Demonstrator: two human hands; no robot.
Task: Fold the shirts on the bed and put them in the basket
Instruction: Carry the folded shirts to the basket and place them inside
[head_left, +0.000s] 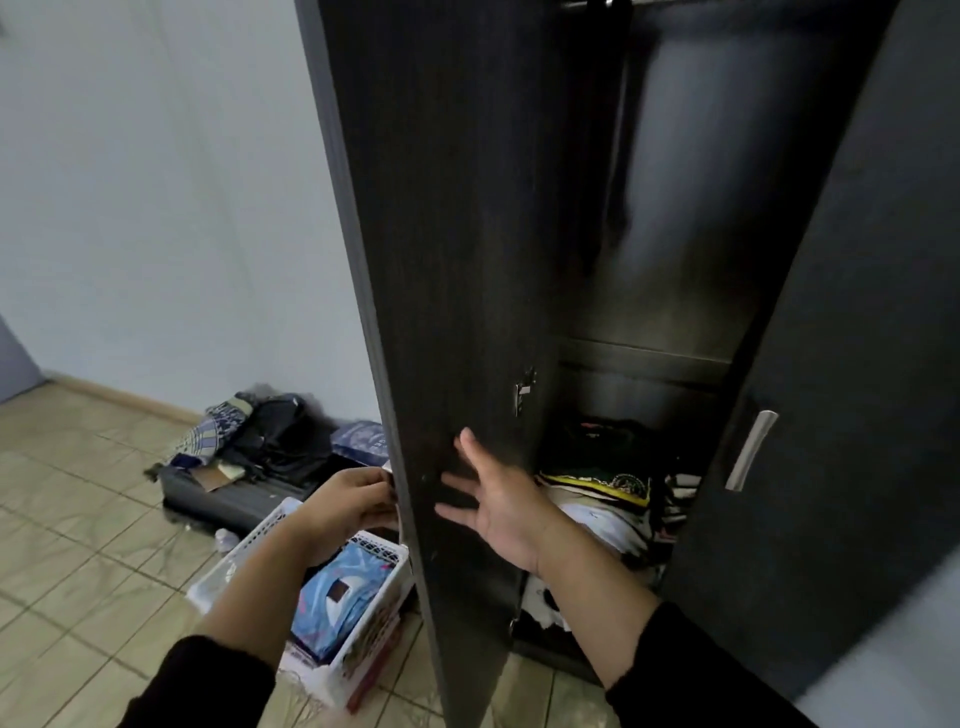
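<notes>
Shirts sit folded in the white basket on the tiled floor, low and left of centre in our view; the top one is a blue patterned shirt, and our left forearm crosses over part of the basket so we cannot see all of what it holds. Whatever lies under the blue shirt is hidden from us. Farther left and back, against the pale wall, a heap of dark and checked clothes rests on a dark flat case; the pieces in that heap run together and we cannot tell them apart. A small clear bottle lies on the floor just beside the basket's far corner.

Our left hand is at the outer edge of the open wardrobe door, fingers curled round that edge; the fingertips are cut off behind the door. Our right hand is spread wide, fingers straight and apart, palm toward the inner face of the same door and holding nothing; we cannot tell whether it touches the wood or hovers just off it.

Right of the door, the wardrobe interior is dark. On its lower shelf lies a pile of folded clothes in white, black and yellow, partly hidden by our right wrist. A blurred hanging garment fills the space above. The closed door at the right carries a silver handle.
</notes>
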